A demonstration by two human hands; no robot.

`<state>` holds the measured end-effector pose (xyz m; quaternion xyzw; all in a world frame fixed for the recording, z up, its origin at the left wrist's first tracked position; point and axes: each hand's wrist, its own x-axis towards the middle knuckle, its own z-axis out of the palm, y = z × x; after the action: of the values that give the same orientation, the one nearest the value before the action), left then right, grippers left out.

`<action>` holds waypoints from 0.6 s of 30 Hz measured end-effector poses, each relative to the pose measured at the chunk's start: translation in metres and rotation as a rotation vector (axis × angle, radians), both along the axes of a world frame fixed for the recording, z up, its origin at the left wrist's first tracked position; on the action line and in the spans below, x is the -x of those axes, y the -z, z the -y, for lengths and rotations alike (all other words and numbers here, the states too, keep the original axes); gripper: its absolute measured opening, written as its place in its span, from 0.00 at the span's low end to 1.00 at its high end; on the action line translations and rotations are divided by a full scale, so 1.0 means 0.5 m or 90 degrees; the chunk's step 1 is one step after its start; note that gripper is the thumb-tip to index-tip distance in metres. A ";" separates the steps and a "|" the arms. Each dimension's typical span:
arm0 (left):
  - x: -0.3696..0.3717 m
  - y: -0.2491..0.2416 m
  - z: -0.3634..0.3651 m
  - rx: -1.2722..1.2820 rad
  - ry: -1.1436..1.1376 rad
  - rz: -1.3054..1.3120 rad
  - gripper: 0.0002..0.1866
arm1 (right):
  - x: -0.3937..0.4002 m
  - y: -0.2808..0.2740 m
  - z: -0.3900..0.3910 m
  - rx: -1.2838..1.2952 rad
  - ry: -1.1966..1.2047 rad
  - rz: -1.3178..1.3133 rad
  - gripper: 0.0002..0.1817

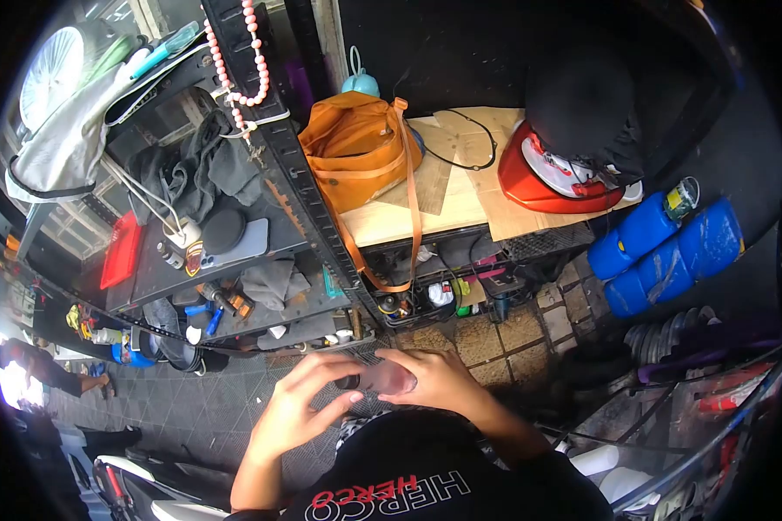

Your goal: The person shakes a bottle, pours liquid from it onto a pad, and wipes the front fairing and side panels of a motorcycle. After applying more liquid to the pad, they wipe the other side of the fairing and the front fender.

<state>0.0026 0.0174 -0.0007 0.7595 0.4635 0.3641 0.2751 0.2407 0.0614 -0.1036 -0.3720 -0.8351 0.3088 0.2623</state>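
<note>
In front of my chest both hands meet around a small, pinkish, bottle-like object (389, 379) with a dark end; it is blurred, so I cannot make out its exact kind. My right hand (439, 382) wraps its fingers and thumb around the pinkish body. At the dark end (347, 382), my left hand (304, 395) curves its thumb and fingers about it. Below them shows my black shirt (382, 486) with white and red lettering.
An orange bag (356, 161) and a red-and-white helmet-like thing (547, 178) rest on a wooden shelf (460, 204). Blue barrels (678, 260) lie at the right. On the left rack (295, 191) are a phone (248, 239), dark cloths and tools. Another person (39, 365) is at far left.
</note>
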 end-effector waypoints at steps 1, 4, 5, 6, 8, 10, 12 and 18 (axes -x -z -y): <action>-0.001 -0.003 0.000 -0.002 0.001 0.002 0.19 | 0.001 0.005 0.003 0.015 -0.003 -0.007 0.36; 0.016 0.001 0.006 0.162 -0.109 -0.124 0.21 | -0.004 0.017 0.008 0.044 0.002 0.005 0.39; 0.016 0.009 0.002 0.161 -0.111 -0.123 0.21 | -0.004 0.018 0.008 0.045 0.005 0.007 0.39; 0.016 0.014 -0.004 0.048 -0.047 -0.117 0.20 | -0.006 0.014 0.008 0.044 0.004 0.008 0.39; 0.010 0.014 -0.008 -0.067 0.012 -0.109 0.19 | -0.013 -0.001 0.006 0.014 -0.009 0.010 0.38; 0.000 0.008 -0.002 -0.053 -0.043 -0.054 0.15 | -0.016 -0.011 0.008 0.038 -0.017 0.043 0.38; 0.006 0.001 0.011 0.077 -0.093 -0.107 0.14 | -0.013 -0.015 0.009 0.058 -0.024 0.074 0.38; 0.036 0.036 0.026 0.147 -0.069 -0.111 0.13 | -0.003 -0.017 0.005 0.144 -0.078 0.131 0.39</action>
<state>-0.0154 0.0046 -0.0189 0.7257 0.5647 0.2552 0.2989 0.2423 0.0591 -0.0949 -0.3768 -0.8387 0.3767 0.1125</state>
